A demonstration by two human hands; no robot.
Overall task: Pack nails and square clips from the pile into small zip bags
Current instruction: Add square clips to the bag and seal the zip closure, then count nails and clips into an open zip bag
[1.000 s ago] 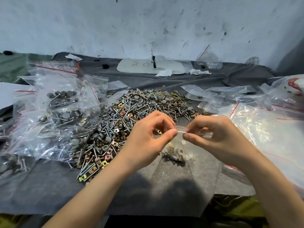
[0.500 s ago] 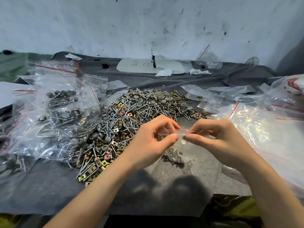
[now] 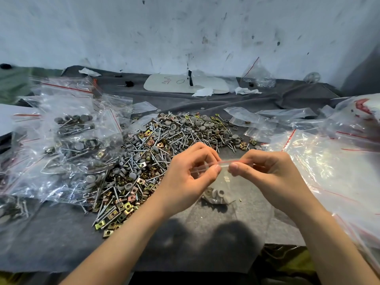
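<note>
A small clear zip bag (image 3: 220, 188) hangs between my hands above the grey cloth, with nails and grey caps gathered at its bottom. My left hand (image 3: 191, 175) pinches the bag's red-lined top edge with thumb and fingers. My right hand (image 3: 265, 173) pinches the same edge just to the right, and both thumbs nearly meet. The pile of nails, grey caps and brass square clips (image 3: 152, 157) spreads out beyond and left of my left hand.
Filled zip bags (image 3: 67, 140) are heaped on the left. Empty zip bags (image 3: 329, 165) lie stacked on the right. A white board (image 3: 185, 85) and paper scraps sit at the back by the wall. The grey cloth (image 3: 61, 239) ends at the near edge.
Both hands keep their pinch on the bag's top edge; it has risen a little and now stretches more level between the thumbs. The bag's contents stay at the bottom.
</note>
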